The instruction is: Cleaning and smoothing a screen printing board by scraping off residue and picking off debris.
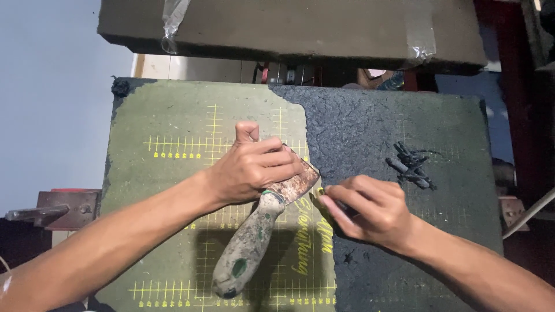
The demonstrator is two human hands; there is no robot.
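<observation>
A green cutting mat [173, 121] with yellow grid lines lies in front of me, its right half coated with a rough black layer [370, 121]. My left hand [251, 167] presses down on the rusty blade of a scraper [292, 186], fingers laid over the metal. The scraper's worn, paint-stained handle [245, 248] points toward me. My right hand [364, 208] pinches the edge of the black layer where it meets the bare green mat, beside the blade's tip. What the right fingers hold is partly hidden.
A small heap of black scraped curls [411, 164] sits on the black layer at right. A grey block [300, 26] wrapped in clear film overhangs the far edge. A metal bracket [60, 208] sticks out at the left; a red post [514, 86] stands at right.
</observation>
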